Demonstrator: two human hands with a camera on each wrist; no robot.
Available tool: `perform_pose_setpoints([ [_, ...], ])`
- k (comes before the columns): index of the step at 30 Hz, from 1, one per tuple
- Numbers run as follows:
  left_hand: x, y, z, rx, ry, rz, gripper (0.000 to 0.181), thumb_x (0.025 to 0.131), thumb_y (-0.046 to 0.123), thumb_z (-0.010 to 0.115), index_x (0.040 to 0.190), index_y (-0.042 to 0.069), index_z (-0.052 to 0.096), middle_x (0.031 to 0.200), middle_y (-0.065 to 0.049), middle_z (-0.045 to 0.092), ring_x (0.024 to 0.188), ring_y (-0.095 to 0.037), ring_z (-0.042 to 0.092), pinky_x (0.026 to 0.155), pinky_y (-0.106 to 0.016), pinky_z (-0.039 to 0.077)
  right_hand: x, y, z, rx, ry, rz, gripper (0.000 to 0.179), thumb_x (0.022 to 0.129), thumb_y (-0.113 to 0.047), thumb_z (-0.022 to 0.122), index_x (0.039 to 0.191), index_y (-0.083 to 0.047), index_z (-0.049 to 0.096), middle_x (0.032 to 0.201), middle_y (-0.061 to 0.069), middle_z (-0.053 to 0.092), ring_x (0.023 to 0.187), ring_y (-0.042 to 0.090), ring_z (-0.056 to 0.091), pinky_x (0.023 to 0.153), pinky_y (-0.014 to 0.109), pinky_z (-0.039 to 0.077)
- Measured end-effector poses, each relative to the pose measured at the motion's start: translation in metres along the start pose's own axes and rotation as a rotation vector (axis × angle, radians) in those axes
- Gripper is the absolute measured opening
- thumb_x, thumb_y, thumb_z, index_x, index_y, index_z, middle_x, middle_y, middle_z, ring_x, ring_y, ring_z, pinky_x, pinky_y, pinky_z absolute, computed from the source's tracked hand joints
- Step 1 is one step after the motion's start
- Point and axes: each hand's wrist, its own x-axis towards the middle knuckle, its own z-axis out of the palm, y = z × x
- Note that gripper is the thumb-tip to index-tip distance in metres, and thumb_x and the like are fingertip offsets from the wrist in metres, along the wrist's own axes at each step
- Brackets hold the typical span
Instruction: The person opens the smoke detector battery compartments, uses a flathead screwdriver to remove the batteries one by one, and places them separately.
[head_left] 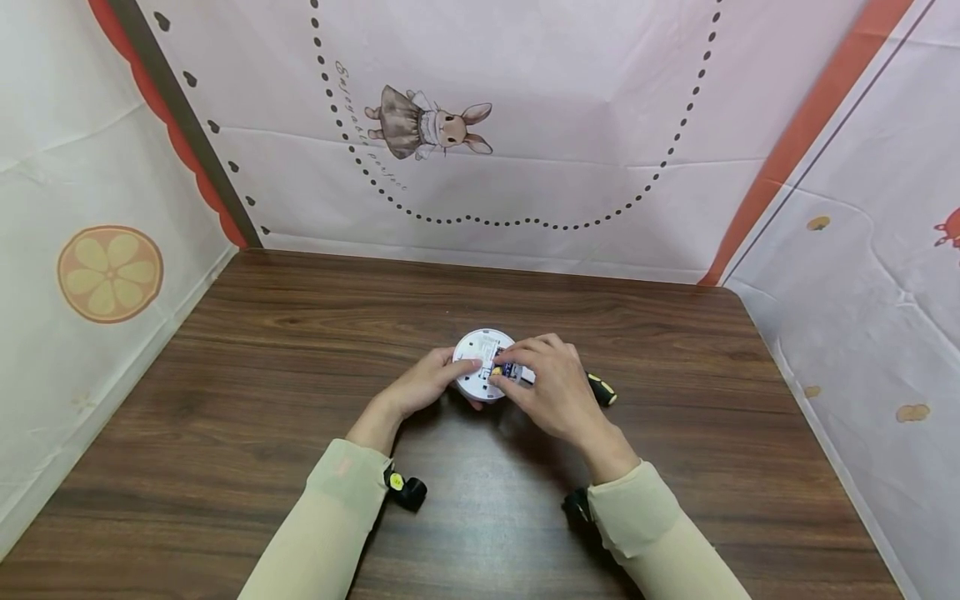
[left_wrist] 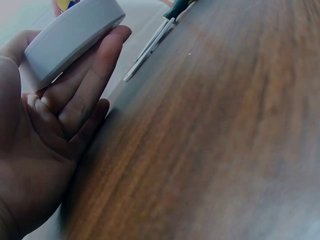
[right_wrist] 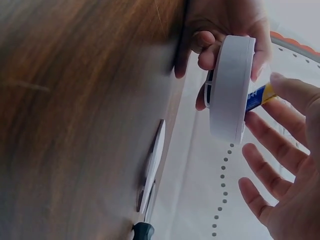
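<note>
A round white smoke detector (head_left: pixel 469 385) is held above the table by my left hand (head_left: pixel 422 385). Its labelled face is turned up, with the thumb on that face and the fingers underneath. From the side, the left wrist view shows the detector's smooth casing (left_wrist: pixel 75 42). A blue and yellow battery (right_wrist: pixel 260 97) sits tilted at the detector's open compartment, partly out of it. My right hand (head_left: pixel 553 385) pinches the battery's yellow end between thumb and index finger; its other fingers are spread. How deep the battery reaches inside is hidden.
A screwdriver (head_left: pixel 602 390) with a dark green and yellow handle lies on the wooden table (head_left: pixel 262 400), partly behind my right hand. Beside its shaft is a thin white piece (right_wrist: pixel 156 162). Printed cloth walls (head_left: pixel 570 100) border the table at the back and sides.
</note>
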Motion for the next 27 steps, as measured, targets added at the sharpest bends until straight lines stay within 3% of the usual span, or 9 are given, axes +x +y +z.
perform_pose_setpoints([
  [10, 0.0026, -0.0017, 0.0006, -0.008, -0.001, 0.002, 0.042, 0.109, 0.038, 0.050, 0.123, 0.002, 0.067, 0.087, -0.010, 0.080, 0.084, -0.024, 0.077, 0.096, -0.026, 0.052, 0.0012, 0.0010, -0.0006, 0.080, 0.051, -0.030, 0.017, 0.093, -0.024, 0.079, 0.109, -0.017, 0.080, 0.095, -0.002, 0.075, 0.091, 0.022, 0.064, 0.079, 0.039, 0.052],
  [13, 0.0027, -0.0018, 0.0006, -0.006, -0.002, 0.005, 0.042, 0.109, 0.037, 0.050, 0.123, 0.001, 0.067, 0.087, -0.009, 0.080, 0.083, -0.023, 0.077, 0.095, -0.025, 0.053, 0.0014, 0.0002, -0.0006, 0.117, 0.043, -0.024, 0.016, 0.096, -0.021, 0.075, 0.110, -0.015, 0.080, 0.090, -0.003, 0.075, 0.082, 0.020, 0.064, 0.072, 0.036, 0.051],
  [19, 0.0013, -0.0009, 0.0007, -0.010, 0.000, -0.001, 0.043, 0.109, 0.037, 0.050, 0.125, 0.001, 0.067, 0.087, -0.010, 0.080, 0.084, -0.024, 0.077, 0.095, -0.025, 0.052, 0.0005, -0.0024, -0.0013, 0.171, 0.015, 0.015, 0.016, 0.099, -0.016, 0.071, 0.112, -0.012, 0.078, 0.088, -0.004, 0.076, 0.073, 0.010, 0.061, 0.074, 0.035, 0.057],
  [23, 0.0022, -0.0019, 0.0008, -0.021, 0.001, 0.004, 0.043, 0.109, 0.036, 0.050, 0.126, 0.000, 0.065, 0.089, -0.011, 0.080, 0.084, -0.024, 0.078, 0.096, -0.025, 0.052, -0.0001, -0.0021, -0.0027, 0.205, 0.024, 0.035, 0.014, 0.098, -0.013, 0.071, 0.109, -0.012, 0.078, 0.086, -0.003, 0.075, 0.072, 0.008, 0.061, 0.059, 0.025, 0.051],
  [27, 0.0028, -0.0031, 0.0005, -0.031, 0.001, 0.015, 0.043, 0.109, 0.034, 0.050, 0.127, -0.002, 0.065, 0.091, -0.011, 0.080, 0.084, -0.024, 0.078, 0.095, -0.025, 0.053, -0.0002, -0.0019, -0.0042, 0.223, 0.039, 0.027, 0.012, 0.097, -0.011, 0.070, 0.107, -0.011, 0.078, 0.083, -0.002, 0.073, 0.070, 0.009, 0.060, 0.057, 0.021, 0.048],
])
